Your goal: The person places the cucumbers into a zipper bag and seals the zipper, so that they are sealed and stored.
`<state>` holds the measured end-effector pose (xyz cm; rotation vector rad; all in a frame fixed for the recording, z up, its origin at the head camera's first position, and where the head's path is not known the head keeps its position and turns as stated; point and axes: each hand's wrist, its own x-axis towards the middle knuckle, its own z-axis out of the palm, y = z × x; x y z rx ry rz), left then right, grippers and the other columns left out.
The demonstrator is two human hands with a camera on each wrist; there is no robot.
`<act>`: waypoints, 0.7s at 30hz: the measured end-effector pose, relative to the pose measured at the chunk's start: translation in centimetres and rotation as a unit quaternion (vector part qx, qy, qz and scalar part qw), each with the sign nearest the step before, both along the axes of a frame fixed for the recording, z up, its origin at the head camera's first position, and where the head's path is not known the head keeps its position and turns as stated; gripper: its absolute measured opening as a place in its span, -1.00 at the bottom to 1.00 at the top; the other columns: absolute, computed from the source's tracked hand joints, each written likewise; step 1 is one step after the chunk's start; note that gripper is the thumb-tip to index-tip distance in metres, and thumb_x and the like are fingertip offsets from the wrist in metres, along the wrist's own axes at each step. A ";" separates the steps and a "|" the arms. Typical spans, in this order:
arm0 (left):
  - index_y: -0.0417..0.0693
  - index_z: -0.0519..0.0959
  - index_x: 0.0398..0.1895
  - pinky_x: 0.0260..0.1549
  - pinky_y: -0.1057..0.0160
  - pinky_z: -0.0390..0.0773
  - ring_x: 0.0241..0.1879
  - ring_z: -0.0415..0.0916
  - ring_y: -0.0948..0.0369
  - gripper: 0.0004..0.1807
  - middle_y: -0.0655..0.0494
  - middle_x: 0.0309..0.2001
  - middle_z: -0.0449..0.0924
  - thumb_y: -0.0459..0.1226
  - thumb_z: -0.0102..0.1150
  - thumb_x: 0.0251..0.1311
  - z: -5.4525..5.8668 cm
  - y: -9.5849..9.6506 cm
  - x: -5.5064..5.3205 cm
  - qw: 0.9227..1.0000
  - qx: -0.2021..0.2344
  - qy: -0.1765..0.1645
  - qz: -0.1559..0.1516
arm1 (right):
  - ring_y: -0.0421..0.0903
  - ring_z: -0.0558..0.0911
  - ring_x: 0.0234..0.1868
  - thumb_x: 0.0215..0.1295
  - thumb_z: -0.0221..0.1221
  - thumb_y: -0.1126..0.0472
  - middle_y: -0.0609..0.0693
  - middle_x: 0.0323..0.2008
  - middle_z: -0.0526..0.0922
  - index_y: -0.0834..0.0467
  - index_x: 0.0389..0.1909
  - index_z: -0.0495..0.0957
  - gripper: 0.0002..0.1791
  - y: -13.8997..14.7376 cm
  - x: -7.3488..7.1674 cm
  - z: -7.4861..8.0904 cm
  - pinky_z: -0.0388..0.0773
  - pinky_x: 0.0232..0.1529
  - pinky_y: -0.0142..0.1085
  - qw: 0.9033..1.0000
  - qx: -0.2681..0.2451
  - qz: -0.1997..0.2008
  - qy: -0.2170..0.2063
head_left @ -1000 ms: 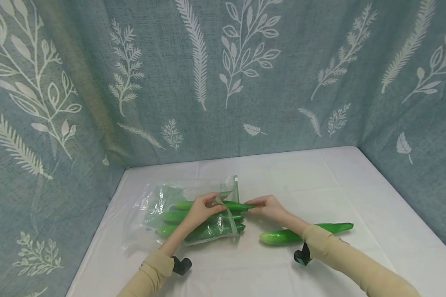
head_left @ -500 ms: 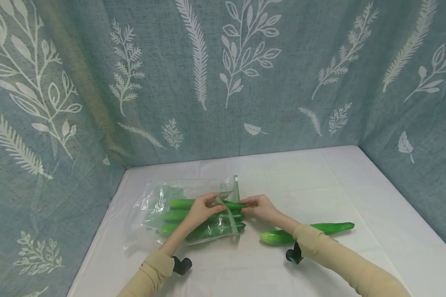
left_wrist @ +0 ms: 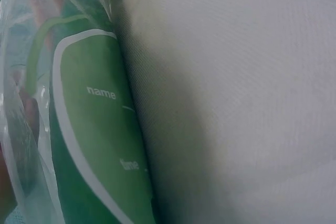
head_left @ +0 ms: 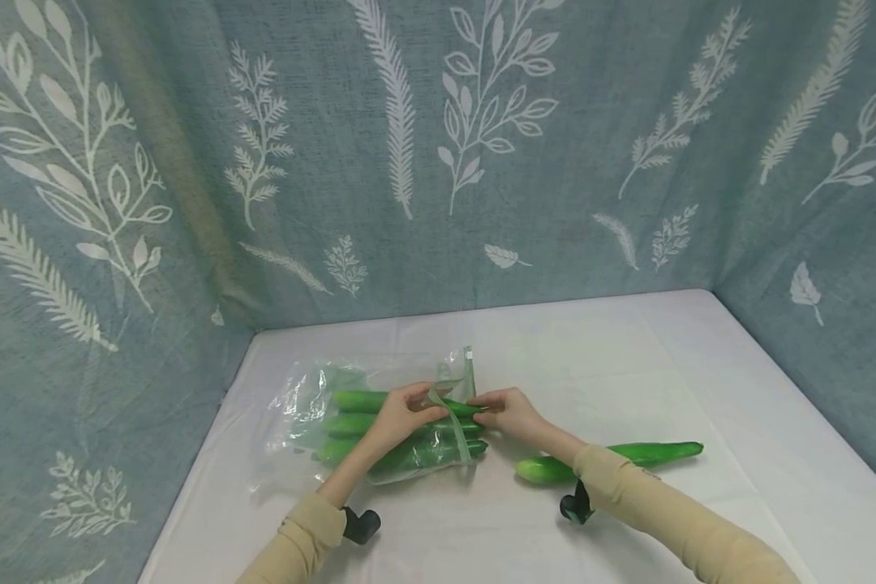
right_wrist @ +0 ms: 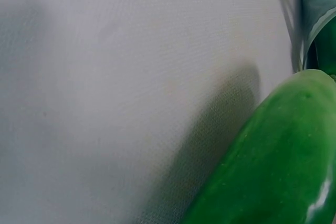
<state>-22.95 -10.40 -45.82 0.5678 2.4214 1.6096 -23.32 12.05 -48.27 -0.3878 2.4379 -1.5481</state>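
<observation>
A clear zip bag (head_left: 295, 405) lies on its side with its mouth to the right. My left hand (head_left: 400, 414) pinches the upper edge of that mouth and lifts it. Inside are a middle cucumber (head_left: 345, 425) and a lower cucumber (head_left: 333, 451), side by side. The upper cucumber (head_left: 358, 401) lies mostly in the bag; my right hand (head_left: 513, 414) holds its narrow tip at the mouth with thumb and fingers. In the left wrist view, the bag's green label (left_wrist: 100, 129) reads "name" and "time". Both hands are largely hidden in the wrist views.
Another cucumber (head_left: 672, 451) lies loose on the white-covered table (head_left: 591, 349), partly under the right forearm. Close up, it fills the right wrist view's lower right corner. A patterned blue-green curtain (head_left: 409, 268) stands behind the table and along both sides.
The right hand has moved left, sliding the upper cucumber further into the bag, and then almost stopped. The left hand keeps its hold on the bag's edge. The head view has shifted slightly.
</observation>
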 end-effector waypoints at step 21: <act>-0.25 0.47 0.17 -0.10 0.27 0.66 0.08 0.55 -0.10 -0.51 -0.24 0.16 0.50 -0.27 0.26 0.18 -0.7 -0.2 -0.2 0.999 0.044 -0.012 -0.030 | 0.11 0.66 -0.01 0.21 0.22 0.30 0.25 0.04 0.61 0.29 0.04 0.55 -0.64 0.2 0.0 -0.7 0.61 0.04 -0.16 1.000 0.002 -0.024 -0.016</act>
